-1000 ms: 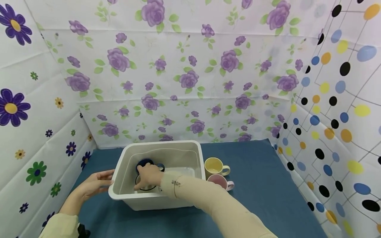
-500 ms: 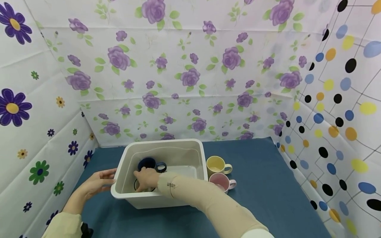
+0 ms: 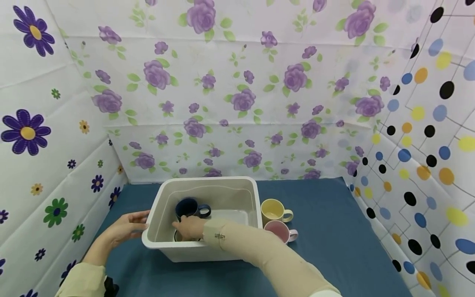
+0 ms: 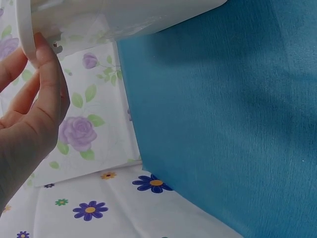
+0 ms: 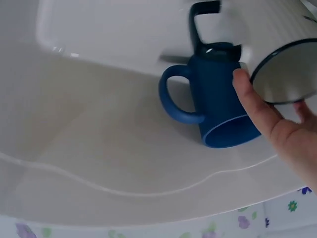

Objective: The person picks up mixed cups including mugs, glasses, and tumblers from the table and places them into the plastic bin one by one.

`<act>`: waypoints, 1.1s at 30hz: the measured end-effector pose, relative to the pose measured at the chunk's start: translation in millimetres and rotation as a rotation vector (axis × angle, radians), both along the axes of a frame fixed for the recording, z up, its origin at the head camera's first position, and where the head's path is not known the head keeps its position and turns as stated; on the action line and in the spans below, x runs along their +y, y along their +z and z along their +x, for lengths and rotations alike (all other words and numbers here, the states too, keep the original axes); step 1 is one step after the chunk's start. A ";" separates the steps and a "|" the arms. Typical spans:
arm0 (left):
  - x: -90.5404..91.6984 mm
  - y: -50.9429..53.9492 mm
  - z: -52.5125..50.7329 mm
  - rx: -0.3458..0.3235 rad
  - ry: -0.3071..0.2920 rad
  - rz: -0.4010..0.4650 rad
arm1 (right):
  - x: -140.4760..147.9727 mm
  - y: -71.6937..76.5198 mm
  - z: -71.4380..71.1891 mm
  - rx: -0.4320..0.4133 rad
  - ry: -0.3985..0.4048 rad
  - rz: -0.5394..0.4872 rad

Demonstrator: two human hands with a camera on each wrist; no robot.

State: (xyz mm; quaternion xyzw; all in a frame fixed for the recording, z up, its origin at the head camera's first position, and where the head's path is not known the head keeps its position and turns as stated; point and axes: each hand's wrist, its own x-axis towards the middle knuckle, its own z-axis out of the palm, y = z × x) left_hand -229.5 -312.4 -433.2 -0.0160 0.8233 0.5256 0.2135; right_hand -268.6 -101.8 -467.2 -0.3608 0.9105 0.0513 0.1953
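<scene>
A white plastic bin (image 3: 204, 253) stands on the blue cloth. Its left rim is touched by my left hand (image 3: 125, 229); in the left wrist view the fairly straight fingers (image 4: 47, 74) lie against the lip. Inside the bin's left half, my right hand (image 3: 191, 227) holds a white mug (image 5: 290, 74) with a dark rim, its fingers at the mouth and side. Most of that mug is hidden by the hand in the head view. Right beside it sits a dark blue mug (image 3: 186, 206), handle to the right. A dark handle (image 5: 195, 27) shows close by; whose it is, I cannot tell.
Outside the bin's right wall stand a yellow mug (image 3: 273, 211) and, nearer, a pink mug (image 3: 280, 231), handles to the right. The right forearm partly covers the pink one. Patterned sheets (image 3: 237, 103) hang behind and on both sides of the blue cloth (image 3: 334, 247).
My right hand has shifted slightly nearer within the bin, along with the white mug, uncovering more of the blue mug. The left hand stays at the rim. The head view has shifted a little.
</scene>
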 end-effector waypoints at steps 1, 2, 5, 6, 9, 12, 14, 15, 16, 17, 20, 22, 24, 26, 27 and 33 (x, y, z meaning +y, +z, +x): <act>0.5 -0.3 0.0 -0.002 0.001 0.000 | 1.6 1.6 -0.2 -0.021 0.014 0.010; 1.0 -0.3 0.2 -0.003 0.004 0.001 | 2.8 3.6 -0.9 -0.041 0.031 0.025; 1.3 0.2 -0.2 -0.004 0.005 0.003 | 7.0 9.7 -4.1 -0.068 0.111 0.082; 1.4 0.6 -0.6 -0.006 0.010 0.003 | 8.6 10.9 -5.4 -0.070 0.140 0.100; 1.3 1.9 -1.8 -0.011 0.014 -0.001 | 14.1 12.7 -8.5 -0.079 0.202 0.121; 2.1 2.1 -3.6 -0.012 0.011 -0.012 | 18.5 12.0 -11.1 -0.082 0.229 0.105; 2.9 1.8 -5.1 -0.012 0.007 -0.017 | 20.3 11.2 -12.2 -0.067 0.232 0.087; 3.6 1.5 -5.7 -0.013 0.012 -0.018 | 20.6 9.7 -13.0 -0.055 0.229 0.081; 4.1 1.3 -6.1 -0.013 0.011 -0.019 | 20.7 7.9 -13.9 -0.042 0.223 0.080; 4.5 1.1 -6.5 -0.014 0.011 -0.020 | 21.0 7.1 -13.9 -0.031 0.215 0.079; 5.7 0.7 -6.4 -0.015 0.013 -0.022 | 22.6 5.9 -12.1 -0.025 0.188 0.081; 6.3 0.3 -5.8 -0.017 0.019 -0.022 | 23.7 7.5 -10.8 -0.048 0.167 0.084; 6.3 -0.6 -5.0 -0.015 0.017 -0.024 | 25.1 11.2 -9.3 -0.076 0.156 0.080; 5.8 -1.7 -4.2 -0.014 0.018 -0.024 | 25.9 14.3 -9.5 -0.091 0.164 0.092; 5.2 -2.1 -3.8 -0.011 0.015 -0.027 | 26.3 15.8 -9.7 -0.091 0.173 0.102; -0.7 -3.1 -2.0 -0.009 0.004 -0.024 | 27.7 23.4 -10.9 -0.088 0.261 0.136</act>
